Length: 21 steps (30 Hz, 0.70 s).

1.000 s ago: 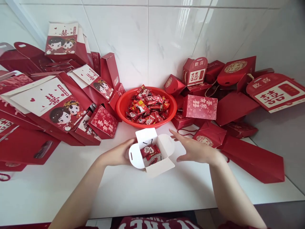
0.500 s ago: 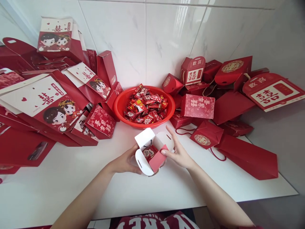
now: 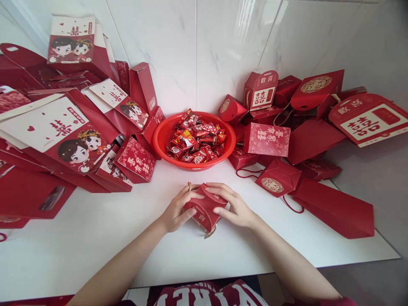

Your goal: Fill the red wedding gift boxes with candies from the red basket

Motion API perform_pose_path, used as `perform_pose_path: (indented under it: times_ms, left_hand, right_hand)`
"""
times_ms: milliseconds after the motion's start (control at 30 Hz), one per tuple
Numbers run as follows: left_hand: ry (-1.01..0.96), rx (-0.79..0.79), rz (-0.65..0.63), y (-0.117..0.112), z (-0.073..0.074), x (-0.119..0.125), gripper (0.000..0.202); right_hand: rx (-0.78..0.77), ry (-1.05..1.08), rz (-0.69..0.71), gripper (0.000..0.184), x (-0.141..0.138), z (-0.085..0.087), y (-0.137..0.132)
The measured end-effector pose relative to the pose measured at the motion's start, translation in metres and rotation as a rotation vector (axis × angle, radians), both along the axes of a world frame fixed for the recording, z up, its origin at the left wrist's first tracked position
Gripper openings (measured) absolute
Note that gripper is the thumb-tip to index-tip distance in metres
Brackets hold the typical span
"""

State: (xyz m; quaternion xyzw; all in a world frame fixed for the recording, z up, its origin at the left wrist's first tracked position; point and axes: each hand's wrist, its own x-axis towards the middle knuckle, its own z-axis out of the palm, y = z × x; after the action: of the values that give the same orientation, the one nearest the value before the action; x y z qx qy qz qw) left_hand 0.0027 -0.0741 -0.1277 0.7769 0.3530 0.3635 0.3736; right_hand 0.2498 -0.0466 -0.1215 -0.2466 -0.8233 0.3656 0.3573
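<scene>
Between my two hands, low over the white table, is a small red candy box [image 3: 204,210] with its curved flaps folded inward over the top. My left hand [image 3: 179,208] wraps its left side, thumb and fingers pressing on the flaps. From the right, my right hand [image 3: 236,207] grips it with the thumb on top. A twisted rope handle shows at the box's front and back edges. The candies inside are hidden under the flaps. Just beyond the box stands a red plastic basin [image 3: 159,155] heaped with wrapped candies [image 3: 197,138].
Several red and white gift boxes [image 3: 68,127] are piled on the left. On the right lie more red boxes [image 3: 267,139], some with cord handles, and a long red box [image 3: 334,208] near the edge of the white table [image 3: 178,259]. A tiled wall [image 3: 178,55] rises behind.
The box's white-lined flaps stood open with red-wrapped candy showing inside; now they are folded down. Both hands have shifted onto the top and sides of the box.
</scene>
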Motion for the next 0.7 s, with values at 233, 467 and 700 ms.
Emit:
perform_pose_path:
  times_ms: [233, 467, 700]
  left_hand:
    - [-0.17, -0.132, 0.064, -0.002, 0.0, 0.008, 0.026]
    - [0.131, -0.04, 0.354, 0.014, 0.018, -0.016, 0.026]
    - [0.439, 0.221, 0.545, -0.003, 0.051, 0.002, 0.031]
  right_hand:
    - [-0.032, 0.008, 0.044, 0.034, -0.004, -0.006, 0.002]
    - [0.173, 0.077, -0.262, 0.026, -0.039, -0.021, -0.026]
    - [0.423, -0.029, -0.164, 0.047, -0.06, -0.031, -0.035]
